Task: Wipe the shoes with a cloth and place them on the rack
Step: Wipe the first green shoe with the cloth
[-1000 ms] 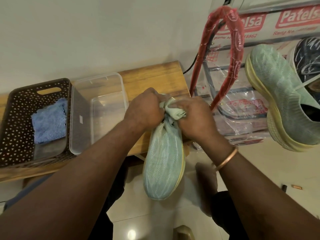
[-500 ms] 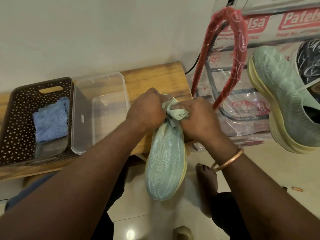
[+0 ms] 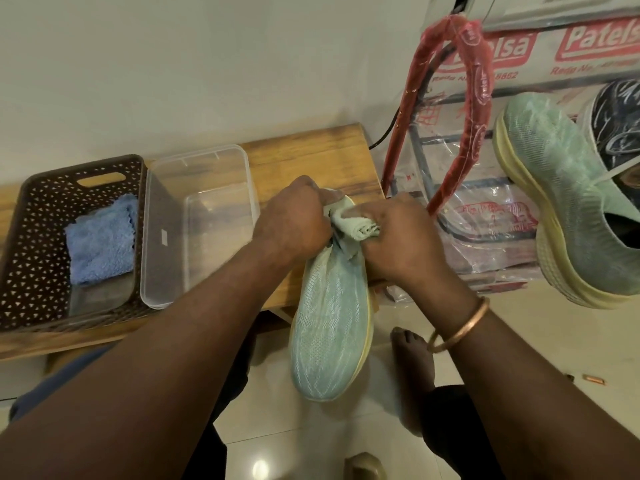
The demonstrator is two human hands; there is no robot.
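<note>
A mint-green knit shoe (image 3: 330,327) hangs in front of me, toe pointing down toward me and heel up at my hands. My left hand (image 3: 291,220) grips the heel end from the left. My right hand (image 3: 401,237) holds a bunched pale green cloth (image 3: 353,225) pressed against the shoe's collar. The shoe's opening is hidden behind both hands. The matching green shoe (image 3: 568,209) sits on the rack (image 3: 479,98) at the right, sole edge toward me.
A dark patterned shoe (image 3: 620,123) lies beside the green one on the plastic-wrapped rack. On the wooden bench (image 3: 311,147) stand a clear plastic tub (image 3: 201,161) and a brown basket (image 3: 31,237) holding a blue cloth (image 3: 100,237). My bare foot (image 3: 412,358) rests on the tiled floor.
Both hands stay at the heel of the shoe. The cloth in my right hand has shifted slightly over the collar, and the view has drifted a little.
</note>
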